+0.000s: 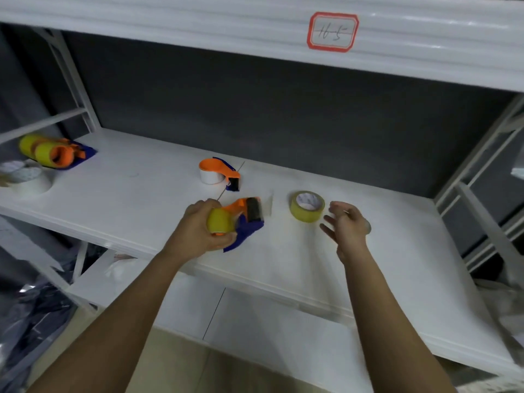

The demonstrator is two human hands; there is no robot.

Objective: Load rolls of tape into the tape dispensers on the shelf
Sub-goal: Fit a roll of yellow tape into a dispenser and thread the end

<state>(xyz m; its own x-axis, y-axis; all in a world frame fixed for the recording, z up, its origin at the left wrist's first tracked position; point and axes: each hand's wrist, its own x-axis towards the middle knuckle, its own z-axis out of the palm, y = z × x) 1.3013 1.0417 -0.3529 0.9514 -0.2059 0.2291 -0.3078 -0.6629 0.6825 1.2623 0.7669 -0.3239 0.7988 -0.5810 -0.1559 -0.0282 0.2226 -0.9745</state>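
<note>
Tape, in a yellow roll (pixel 306 206), lay flat on the white shelf (pixel 147 182) just beside a person's right hand (pixel 348 224), whose fingers were spread and relaxed, holding nothing and not touching the roll. The left hand (pixel 200 226) gripped a dispenser (pixel 246 216) with an orange body, a blue handle and a black roller end, its fingers curled round a second yellow roll (pixel 220 221) seated in it; the dispenser sat at the front part of the shelf, left of the loose roll. Behind it, near the middle of the shelf, another dispenser (pixel 219 173) rested with a white roll in it, its black end pointing toward the front. At the far left end of the shelf lay two loaded dispensers (pixel 54 153) carrying yellow rolls, side by side, with white rolls (pixel 27 177) just in front of them at the shelf's edge. A red-bordered label (pixel 332 32) with handwritten figures was stuck to the beam of the shelf above. A grey panel (pixel 255 109) backed the shelving.
</note>
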